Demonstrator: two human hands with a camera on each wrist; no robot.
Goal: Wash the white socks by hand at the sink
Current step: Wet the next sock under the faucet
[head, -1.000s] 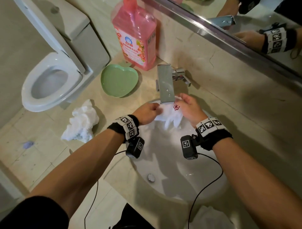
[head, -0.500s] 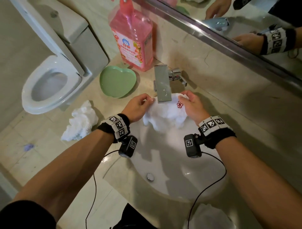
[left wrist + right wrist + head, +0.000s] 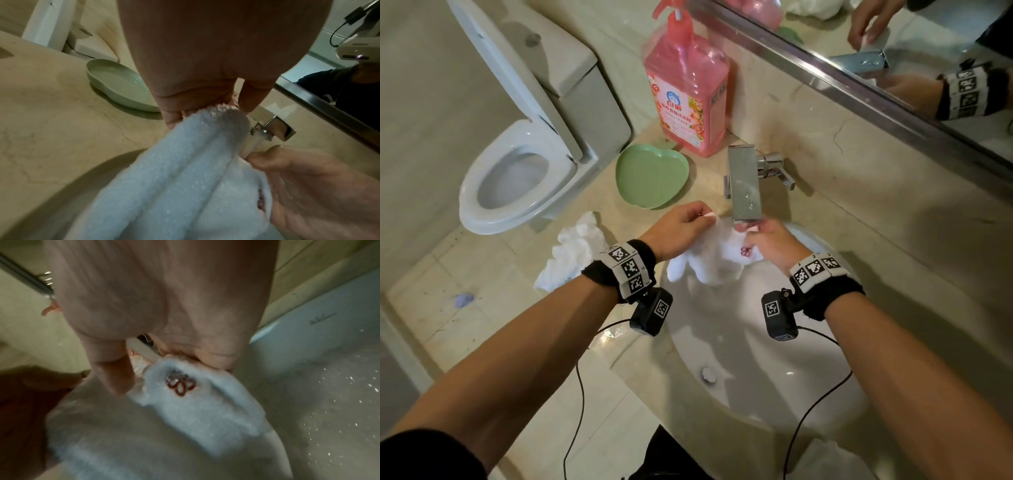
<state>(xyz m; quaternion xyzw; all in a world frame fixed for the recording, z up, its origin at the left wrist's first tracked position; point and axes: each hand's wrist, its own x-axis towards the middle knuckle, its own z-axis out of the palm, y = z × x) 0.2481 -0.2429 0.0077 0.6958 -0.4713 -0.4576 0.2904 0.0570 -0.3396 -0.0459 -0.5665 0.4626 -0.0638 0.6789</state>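
A fluffy white sock [image 3: 714,258] with a small red flower mark hangs over the back of the white sink [image 3: 774,394], right under the square chrome faucet [image 3: 745,185]. My left hand [image 3: 681,228] pinches its left top edge [image 3: 213,112]. My right hand [image 3: 770,240] pinches the right top edge near the red flower [image 3: 180,384]. Water runs from the spout onto the sock [image 3: 185,178] in the left wrist view. A second white sock [image 3: 571,253] lies crumpled on the counter to the left.
A pink detergent pump bottle [image 3: 688,96] and a green heart-shaped dish [image 3: 650,174] stand on the beige counter behind the sink. A toilet [image 3: 517,178] is at the left. A mirror [image 3: 893,51] runs along the wall. Camera cables hang over the sink's front rim.
Both hands have spread apart, pulling the sock's top edge wide under the spout. The left hand moved left, toward the counter edge.
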